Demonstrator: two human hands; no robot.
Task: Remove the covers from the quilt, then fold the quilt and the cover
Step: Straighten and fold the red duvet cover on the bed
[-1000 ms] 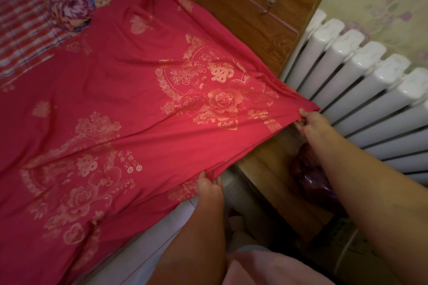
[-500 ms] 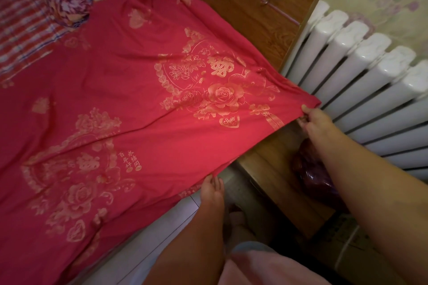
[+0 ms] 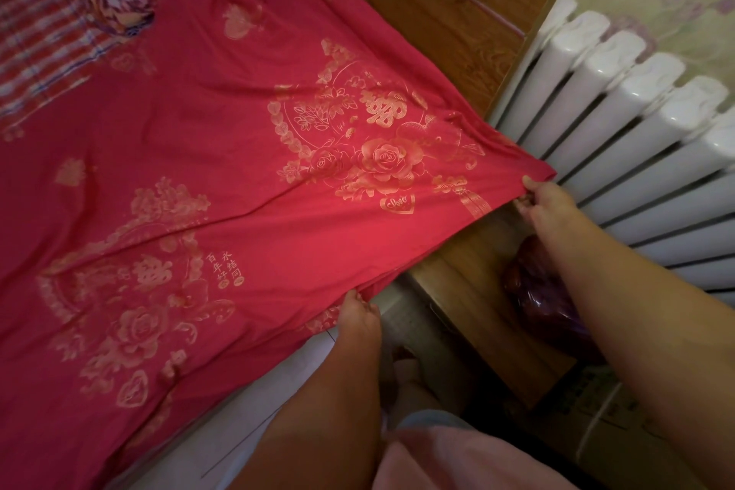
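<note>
Red cloth is stretching right across the bed (image 3: 254, 410): the cover (image 3: 238, 171) is lying flat, its long axis running away up-left from the near edge. The right hand (image 3: 549, 203) is pinching the corner out by the radiator (image 3: 636, 131), and the left hand (image 3: 358, 314) is pinching the same edge closer to the body. Against a second ago, both pinches are holding their places, and the edge between them is pulling a touch tauter.
</note>
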